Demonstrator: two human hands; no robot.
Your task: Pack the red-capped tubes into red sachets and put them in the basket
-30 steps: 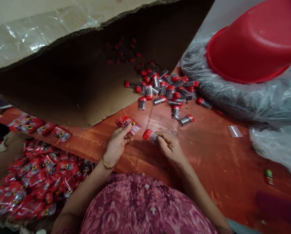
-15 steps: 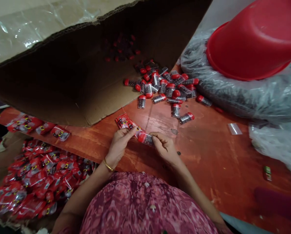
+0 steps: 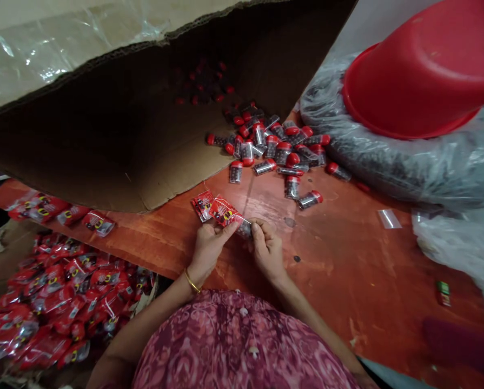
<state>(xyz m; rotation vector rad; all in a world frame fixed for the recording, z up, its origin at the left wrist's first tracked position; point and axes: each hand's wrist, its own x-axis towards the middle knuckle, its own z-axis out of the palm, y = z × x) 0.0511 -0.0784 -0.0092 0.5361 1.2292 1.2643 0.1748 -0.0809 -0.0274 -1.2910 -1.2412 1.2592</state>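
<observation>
My left hand (image 3: 211, 246) pinches a small red printed plastic packet (image 3: 225, 210) from its lower left. At the packet's right end sits a clear tube of dark pellets (image 3: 244, 229), its red cap hidden in or behind the red plastic. My right hand (image 3: 268, 246) closes its thumb and fingers on the tube's far end. Another flat red packet (image 3: 202, 205) lies on the table just beyond my left hand. Several red-capped tubes (image 3: 282, 153) are heaped further off, in front of the cardboard box.
A large cardboard box (image 3: 152, 186) lies with its opening toward me, more tubes inside. Filled red packets (image 3: 63, 292) pile up in a carton at left. A red bucket (image 3: 408, 86) rests on a plastic-wrapped bundle (image 3: 391, 167). A small green-red cylinder (image 3: 443, 293) lies right.
The tube has gone into or against the packet, and my hands have come closer together. The held packet now shows apart from the packet lying on the table.
</observation>
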